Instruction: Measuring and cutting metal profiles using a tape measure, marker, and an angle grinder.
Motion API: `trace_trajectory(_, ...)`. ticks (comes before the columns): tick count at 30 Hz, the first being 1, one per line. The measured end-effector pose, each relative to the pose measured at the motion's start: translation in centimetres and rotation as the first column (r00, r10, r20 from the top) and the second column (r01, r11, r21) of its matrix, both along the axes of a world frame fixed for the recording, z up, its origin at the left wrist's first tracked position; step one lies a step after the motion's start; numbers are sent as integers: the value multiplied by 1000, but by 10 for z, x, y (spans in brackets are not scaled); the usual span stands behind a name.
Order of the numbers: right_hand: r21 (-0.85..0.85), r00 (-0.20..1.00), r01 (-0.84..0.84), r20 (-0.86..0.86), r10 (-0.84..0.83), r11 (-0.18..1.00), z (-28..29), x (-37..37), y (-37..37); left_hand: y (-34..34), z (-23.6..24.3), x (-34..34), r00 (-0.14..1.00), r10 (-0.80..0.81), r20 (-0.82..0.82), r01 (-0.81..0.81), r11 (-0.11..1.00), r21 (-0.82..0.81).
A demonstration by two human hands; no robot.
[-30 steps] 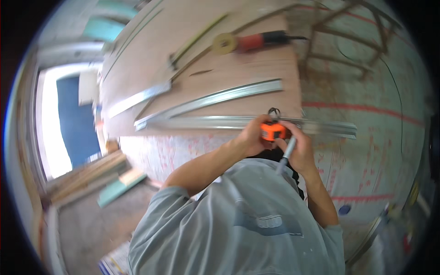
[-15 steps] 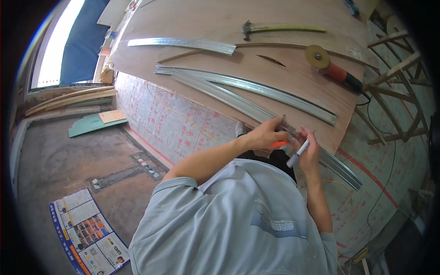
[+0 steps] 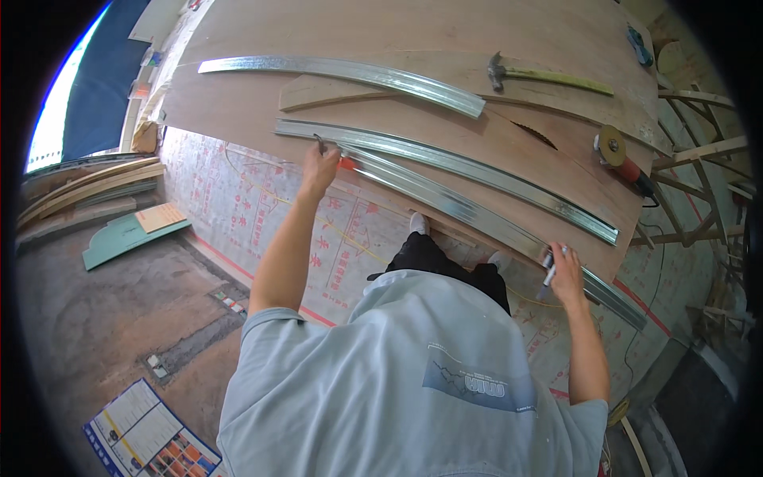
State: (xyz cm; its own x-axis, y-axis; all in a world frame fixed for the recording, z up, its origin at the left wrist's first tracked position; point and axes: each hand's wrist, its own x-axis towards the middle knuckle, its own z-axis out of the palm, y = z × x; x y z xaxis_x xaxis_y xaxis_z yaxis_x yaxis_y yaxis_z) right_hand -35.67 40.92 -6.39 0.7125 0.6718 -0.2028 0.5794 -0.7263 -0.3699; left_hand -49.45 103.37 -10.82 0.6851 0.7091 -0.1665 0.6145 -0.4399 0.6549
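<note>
My left hand (image 3: 320, 168) is closed on a small dark tool with an orange part (image 3: 346, 164); its kind is mostly hidden by the fingers. It is at the left end of the nearer metal channel (image 3: 421, 189), which lies aslant along the board's near edge. In my closed right hand (image 3: 567, 274) is a whitish marker pen (image 3: 548, 278), pointing down toward me. That hand is against the same channel further right, where the channel runs out past the board's corner. A second metal channel (image 3: 469, 171) lies just behind, its left end close to the first.
On the wooden board (image 3: 381, 22) lie another metal strip (image 3: 342, 73), a curved wood piece (image 3: 306, 94), a hammer (image 3: 548, 77), a dark thin blade (image 3: 534, 133) and an angle grinder (image 3: 624, 163) with its cable. Wooden frames (image 3: 703, 191) stand at right. Green board (image 3: 119, 242) lies on the floor.
My hands were close together in front of me; now they are far apart, the left moved to the channel's left end, the right rightward with the pen. The view has shifted too.
</note>
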Motion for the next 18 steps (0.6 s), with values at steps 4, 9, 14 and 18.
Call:
trace_trajectory(4,-88,995,104,-2,-104,991,-7,3,-45,-40,15,2,999,3,51,25,837,-546)
trace_trajectory(9,-85,987,161,-3,-162,983,-4,1,-51,-74,30,-4,1000,7,-5,-8,841,-541)
trace_trajectory(14,64,989,125,77,-130,990,-8,-13,-32,-69,35,2,999,24,-33,-39,816,-577)
trace_trajectory(18,133,988,40,143,-59,990,-13,-13,-20,-57,30,9,1000,5,-24,-19,800,-599)
